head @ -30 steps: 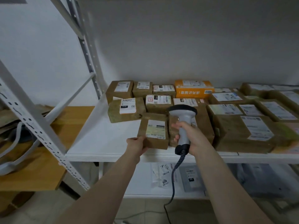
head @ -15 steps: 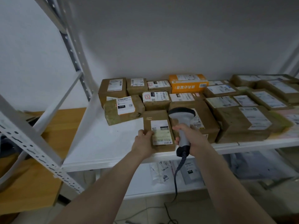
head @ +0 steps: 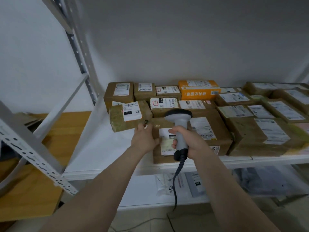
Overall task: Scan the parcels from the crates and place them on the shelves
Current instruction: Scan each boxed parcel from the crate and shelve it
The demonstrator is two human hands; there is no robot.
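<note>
**While the left hand steadies a parcel, the right hand holds the scanner above it**

Where the frame begins at the left, a wooden table sits behind the perforated grey upright of the rack. Next to it runs the white shelf, bare along its left part. A parcel in greenish wrap lies further in, with a white label on top.

Just right of that, the left hand holds the brown parcel by its left edge, fingers laid along the side and thumb over the top. This parcel rests flat at the front lip of the shelf, label up, touching a larger brown box behind it.

Above the label hangs the grey scanner, head tilted down, its dark cable dropping past the shelf edge. The right hand is wrapped firmly round the scanner's handle.

Further right an orange box stands at the back wall among rows of brown labelled parcels packed close together. Below, the lower shelf carries flat mail bags, blurred
</note>
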